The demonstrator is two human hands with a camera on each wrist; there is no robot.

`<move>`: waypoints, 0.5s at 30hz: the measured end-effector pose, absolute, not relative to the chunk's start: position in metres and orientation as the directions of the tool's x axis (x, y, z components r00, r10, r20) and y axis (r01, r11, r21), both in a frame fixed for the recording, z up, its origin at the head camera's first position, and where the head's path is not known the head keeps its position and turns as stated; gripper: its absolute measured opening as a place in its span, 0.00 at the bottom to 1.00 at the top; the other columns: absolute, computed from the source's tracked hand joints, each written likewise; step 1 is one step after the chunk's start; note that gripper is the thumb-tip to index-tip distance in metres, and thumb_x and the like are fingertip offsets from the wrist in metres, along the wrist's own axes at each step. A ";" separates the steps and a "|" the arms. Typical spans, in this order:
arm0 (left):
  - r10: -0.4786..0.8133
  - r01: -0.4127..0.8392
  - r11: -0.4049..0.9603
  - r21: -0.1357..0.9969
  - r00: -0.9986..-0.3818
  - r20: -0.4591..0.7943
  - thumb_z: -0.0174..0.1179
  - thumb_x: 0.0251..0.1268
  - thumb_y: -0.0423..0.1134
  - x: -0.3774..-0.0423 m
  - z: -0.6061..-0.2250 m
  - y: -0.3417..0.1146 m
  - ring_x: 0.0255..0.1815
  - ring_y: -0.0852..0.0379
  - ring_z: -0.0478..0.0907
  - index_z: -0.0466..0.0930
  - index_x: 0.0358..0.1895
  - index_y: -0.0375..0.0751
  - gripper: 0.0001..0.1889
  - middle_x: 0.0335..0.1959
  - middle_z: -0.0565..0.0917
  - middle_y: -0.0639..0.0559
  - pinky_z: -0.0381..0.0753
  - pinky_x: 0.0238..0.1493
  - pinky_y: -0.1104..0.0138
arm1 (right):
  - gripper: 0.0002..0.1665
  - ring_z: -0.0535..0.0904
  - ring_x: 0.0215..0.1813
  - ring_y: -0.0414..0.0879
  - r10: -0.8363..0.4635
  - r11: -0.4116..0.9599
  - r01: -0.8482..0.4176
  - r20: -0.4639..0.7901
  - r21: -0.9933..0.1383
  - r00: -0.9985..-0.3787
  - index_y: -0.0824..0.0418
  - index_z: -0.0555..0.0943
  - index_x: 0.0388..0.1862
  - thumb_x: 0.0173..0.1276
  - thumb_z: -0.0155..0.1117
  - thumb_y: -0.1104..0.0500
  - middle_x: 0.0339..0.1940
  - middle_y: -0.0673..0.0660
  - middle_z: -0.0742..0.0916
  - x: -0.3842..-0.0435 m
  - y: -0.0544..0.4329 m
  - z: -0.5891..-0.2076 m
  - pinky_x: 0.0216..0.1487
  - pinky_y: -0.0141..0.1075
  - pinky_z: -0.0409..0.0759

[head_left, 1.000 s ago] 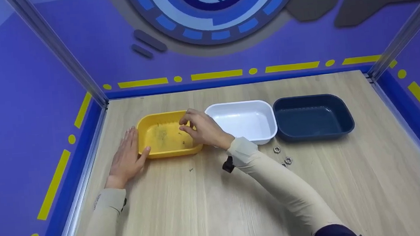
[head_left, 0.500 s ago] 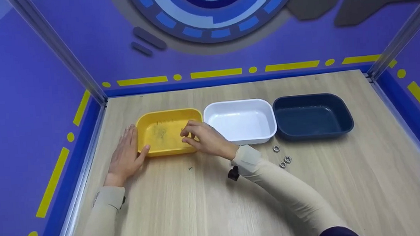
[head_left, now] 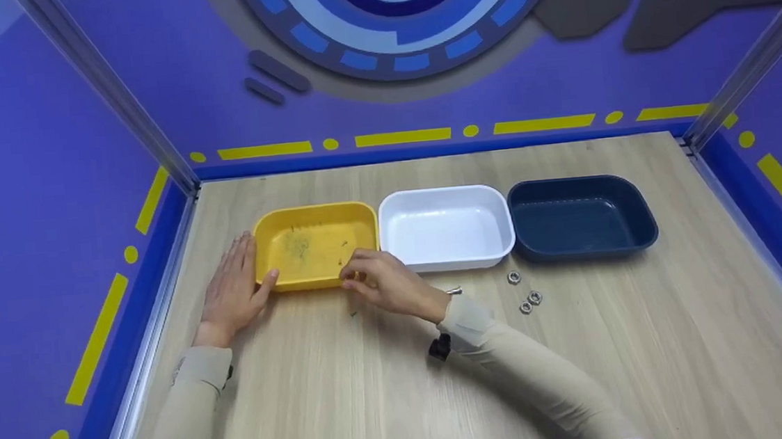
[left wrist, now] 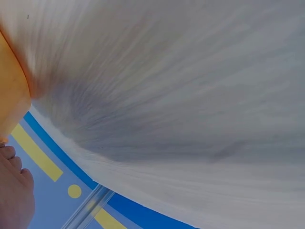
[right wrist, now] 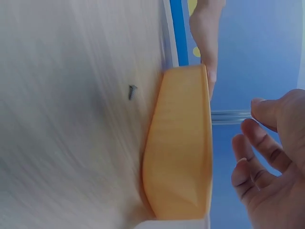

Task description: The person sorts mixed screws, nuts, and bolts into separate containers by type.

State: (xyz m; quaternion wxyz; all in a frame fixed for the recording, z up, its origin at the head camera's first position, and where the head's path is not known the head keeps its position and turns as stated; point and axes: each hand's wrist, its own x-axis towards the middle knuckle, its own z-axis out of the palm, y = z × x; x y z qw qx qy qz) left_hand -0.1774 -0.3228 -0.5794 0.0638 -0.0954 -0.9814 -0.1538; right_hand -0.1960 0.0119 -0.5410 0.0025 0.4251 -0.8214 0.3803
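My left hand [head_left: 230,291] lies against the left side of the yellow bin [head_left: 319,282], its fingers straight and its thumb at the front corner. Over the bin's front right rim is my right hand [head_left: 392,283]. In the right wrist view, the fingers of that hand [right wrist: 276,152] are loosely bent, thumb and index tip slightly apart, with nothing visible between them. A small screw [right wrist: 132,91] lies on the table in front of the bin. Inside the bin are a few tiny screws [head_left: 345,243] and a dark speckled patch.
Right of the yellow bin stand a white bin [head_left: 450,266] and a dark blue bin [head_left: 585,253] in a row. Several hex nuts [head_left: 534,297] lie in front of them. A bolt [head_left: 454,290] shows beside my right wrist. Blue panels [head_left: 425,115] enclose the table.
My right hand has come from inside the yellow bin toward its front rim. Its wrist has shifted forward and right, and a bolt is now visible beside it. My left hand stays put.
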 end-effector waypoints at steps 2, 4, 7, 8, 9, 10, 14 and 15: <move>0.162 0.200 0.936 0.289 -0.975 0.149 0.47 0.85 0.61 -0.177 -0.579 -0.323 0.90 0.37 0.47 0.45 0.87 0.33 0.44 0.89 0.49 0.37 0.47 0.89 0.43 | 0.07 0.84 0.47 0.43 -0.700 0.335 -0.700 0.331 -0.630 -0.633 0.58 0.89 0.49 0.79 0.67 0.58 0.45 0.51 0.88 -0.192 0.013 -0.545 0.49 0.33 0.85; 0.158 0.194 0.938 0.286 -0.977 0.144 0.46 0.85 0.61 -0.177 -0.579 -0.322 0.90 0.37 0.47 0.45 0.87 0.33 0.45 0.90 0.49 0.37 0.47 0.89 0.43 | 0.07 0.84 0.46 0.41 -0.701 0.323 -0.698 0.334 -0.639 -0.631 0.58 0.89 0.49 0.79 0.68 0.58 0.44 0.51 0.88 -0.189 0.013 -0.551 0.48 0.32 0.85; 0.155 0.187 0.942 0.277 -0.979 0.135 0.45 0.85 0.62 -0.177 -0.579 -0.322 0.90 0.37 0.47 0.45 0.87 0.33 0.45 0.89 0.49 0.37 0.47 0.89 0.44 | 0.07 0.84 0.44 0.41 -0.704 0.303 -0.687 0.331 -0.660 -0.628 0.60 0.89 0.49 0.79 0.68 0.60 0.43 0.52 0.89 -0.185 0.014 -0.560 0.46 0.34 0.87; 0.155 0.187 0.944 0.272 -0.979 0.133 0.45 0.85 0.61 -0.177 -0.579 -0.322 0.89 0.36 0.47 0.45 0.87 0.32 0.45 0.89 0.49 0.36 0.47 0.89 0.44 | 0.07 0.84 0.44 0.40 -0.707 0.299 -0.685 0.329 -0.664 -0.626 0.61 0.90 0.49 0.78 0.68 0.60 0.43 0.52 0.89 -0.184 0.015 -0.563 0.45 0.34 0.87; 0.157 0.188 0.945 0.269 -0.979 0.133 0.46 0.85 0.61 -0.177 -0.580 -0.322 0.89 0.36 0.48 0.45 0.87 0.32 0.45 0.89 0.49 0.36 0.47 0.89 0.43 | 0.07 0.84 0.43 0.40 -0.709 0.295 -0.683 0.325 -0.668 -0.625 0.61 0.90 0.49 0.78 0.68 0.60 0.42 0.52 0.89 -0.184 0.015 -0.566 0.44 0.34 0.87; 0.156 0.188 0.946 0.264 -0.978 0.135 0.46 0.85 0.61 -0.176 -0.580 -0.321 0.89 0.35 0.48 0.45 0.87 0.31 0.45 0.89 0.49 0.35 0.48 0.89 0.43 | 0.08 0.84 0.43 0.40 -0.713 0.293 -0.681 0.322 -0.671 -0.624 0.62 0.90 0.49 0.79 0.68 0.60 0.42 0.52 0.89 -0.183 0.015 -0.569 0.43 0.34 0.87; 0.155 0.190 0.946 0.263 -0.977 0.148 0.47 0.84 0.60 -0.177 -0.578 -0.321 0.89 0.35 0.49 0.46 0.87 0.31 0.45 0.89 0.51 0.35 0.49 0.88 0.43 | 0.09 0.83 0.41 0.40 -0.719 0.287 -0.675 0.313 -0.680 -0.621 0.63 0.90 0.49 0.79 0.68 0.60 0.41 0.53 0.90 -0.183 0.016 -0.577 0.42 0.30 0.84; 0.156 0.192 0.945 0.264 -0.976 0.152 0.48 0.84 0.60 -0.178 -0.578 -0.321 0.89 0.35 0.49 0.46 0.87 0.31 0.44 0.89 0.51 0.35 0.49 0.88 0.43 | 0.09 0.83 0.41 0.40 -0.719 0.283 -0.672 0.313 -0.684 -0.621 0.63 0.90 0.49 0.78 0.69 0.60 0.41 0.53 0.90 -0.183 0.016 -0.578 0.42 0.29 0.84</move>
